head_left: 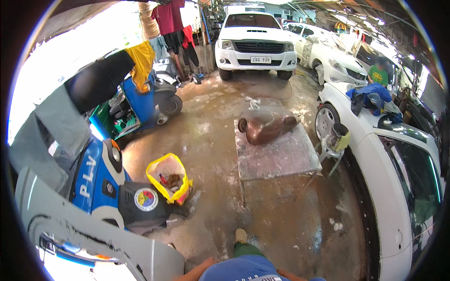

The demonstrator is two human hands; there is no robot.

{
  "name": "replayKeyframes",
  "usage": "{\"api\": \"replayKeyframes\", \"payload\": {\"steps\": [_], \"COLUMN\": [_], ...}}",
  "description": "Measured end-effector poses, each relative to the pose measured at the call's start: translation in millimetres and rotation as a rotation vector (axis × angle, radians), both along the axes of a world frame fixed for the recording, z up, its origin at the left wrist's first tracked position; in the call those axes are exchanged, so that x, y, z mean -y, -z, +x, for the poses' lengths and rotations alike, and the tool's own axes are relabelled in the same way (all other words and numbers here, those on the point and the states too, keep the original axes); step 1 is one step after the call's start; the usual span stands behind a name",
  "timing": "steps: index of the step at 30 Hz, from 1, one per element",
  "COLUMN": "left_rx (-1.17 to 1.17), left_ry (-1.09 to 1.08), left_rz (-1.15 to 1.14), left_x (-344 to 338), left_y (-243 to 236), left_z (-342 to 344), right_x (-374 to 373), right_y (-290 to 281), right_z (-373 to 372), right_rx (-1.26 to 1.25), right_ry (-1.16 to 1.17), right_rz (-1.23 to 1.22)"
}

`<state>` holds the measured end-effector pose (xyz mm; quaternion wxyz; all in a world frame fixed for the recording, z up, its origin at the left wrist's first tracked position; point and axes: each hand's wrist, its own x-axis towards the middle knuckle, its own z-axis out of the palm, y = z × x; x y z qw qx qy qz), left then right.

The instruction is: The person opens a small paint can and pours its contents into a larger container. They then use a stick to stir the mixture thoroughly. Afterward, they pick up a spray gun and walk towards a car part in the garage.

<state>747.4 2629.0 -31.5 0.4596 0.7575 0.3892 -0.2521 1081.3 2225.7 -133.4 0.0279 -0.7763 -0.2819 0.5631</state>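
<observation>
Only short stretches of my left arm (200,269) and my right arm (287,273) show at the lower edge, on either side of my blue shirt (243,270). Neither hand can be seen, so what they hold or touch is hidden. In front of me stands a low table (281,161) with a stained, pale top. On its far half lies a glossy brown, rounded vehicle body panel (265,129) with dark rounded ends. A light crumpled thing (253,103) shows just beyond it. One shoe (241,235) of mine is on the wet-looking floor.
A yellow-rimmed bag (187,185) with scraps stands left of the table. Blue three-wheelers (96,175) and a grey panel (117,248) line the left. A chair (333,149) holding a container and a white car (389,187) are right. Beyond are a white pickup (253,42) and a person (378,75).
</observation>
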Motion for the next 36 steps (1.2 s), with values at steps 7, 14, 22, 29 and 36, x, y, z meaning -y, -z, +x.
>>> {"api": "replayKeyframes", "payload": {"steps": [7,14,22,29,36], "left_rx": [0.026,0.354,0.21,0.56,0.425], "left_ry": [-0.659,-0.858,-0.83,-0.334,-0.033], "left_rz": [-0.045,-0.509,-0.509,-0.1,0.044], "left_x": [-126.0,-227.3,-443.5,-554.5,-636.3], "left_y": [-39.1,-1.8,-126.7,-49.8,-28.6], "left_z": [-12.2,15.5,102.9,104.5,156.0], "right_x": [-370.8,-666.3,-792.1,-815.8,-826.7], "right_y": [-95.5,-295.0,-417.2,-449.0,-426.0], "right_z": [82.0,150.3,260.9,294.5,320.7], "right_rx": [-0.002,0.235,0.61,0.767,0.742], "right_ry": [-0.593,-0.23,-0.281,-0.183,-0.136], "right_rz": [0.369,1.1,0.981,0.903,0.882]}}
